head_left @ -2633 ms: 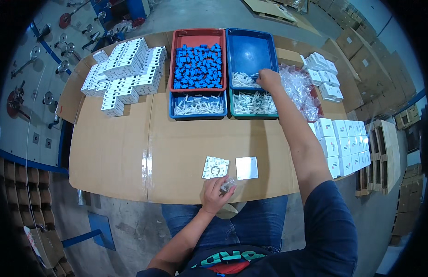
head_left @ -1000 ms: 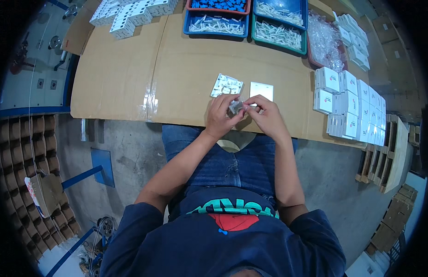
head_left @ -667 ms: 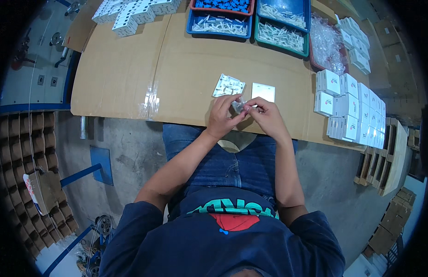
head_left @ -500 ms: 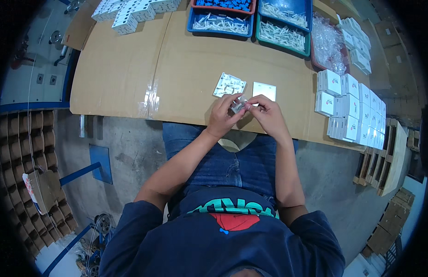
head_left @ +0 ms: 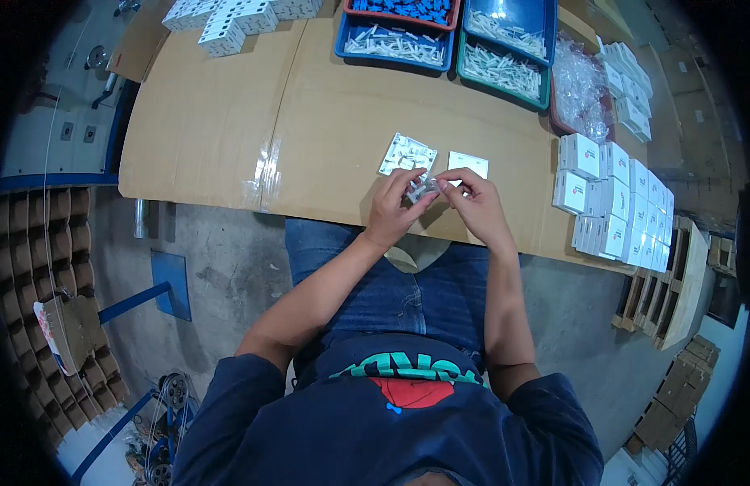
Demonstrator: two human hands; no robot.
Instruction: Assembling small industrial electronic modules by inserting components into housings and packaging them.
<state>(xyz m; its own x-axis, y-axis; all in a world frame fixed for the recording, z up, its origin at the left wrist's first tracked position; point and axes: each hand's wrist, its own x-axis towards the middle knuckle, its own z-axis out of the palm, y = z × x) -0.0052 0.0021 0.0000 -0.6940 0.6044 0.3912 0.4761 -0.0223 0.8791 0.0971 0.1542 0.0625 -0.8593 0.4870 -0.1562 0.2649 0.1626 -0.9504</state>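
My left hand (head_left: 393, 209) is closed around a small clear plastic piece (head_left: 421, 191), held low over the near edge of the cardboard-covered table. The fingertips of my right hand (head_left: 478, 209) are pinched together at the right side of this piece. Whatever sits between those fingertips is too small to make out. Just beyond my left hand lies a square white housing (head_left: 407, 152) with small fittings and pale strips or wires inside. A flat white square plate (head_left: 468, 162) rests beyond my right hand, partly covered by its fingers.
Trays of white sticks (head_left: 393, 49) and blue parts (head_left: 403, 11) stand at the back. A green tray (head_left: 504, 71) sits beside a bin of clear plastic pieces (head_left: 582, 89). Stacked white boxes (head_left: 614, 198) line the right edge; more white units (head_left: 233, 28) stand far left.
Both hands stay together around the clear piece, their fingers shifted slightly. The right fingertips sit a little farther from the left hand. The whole view has shifted slightly.
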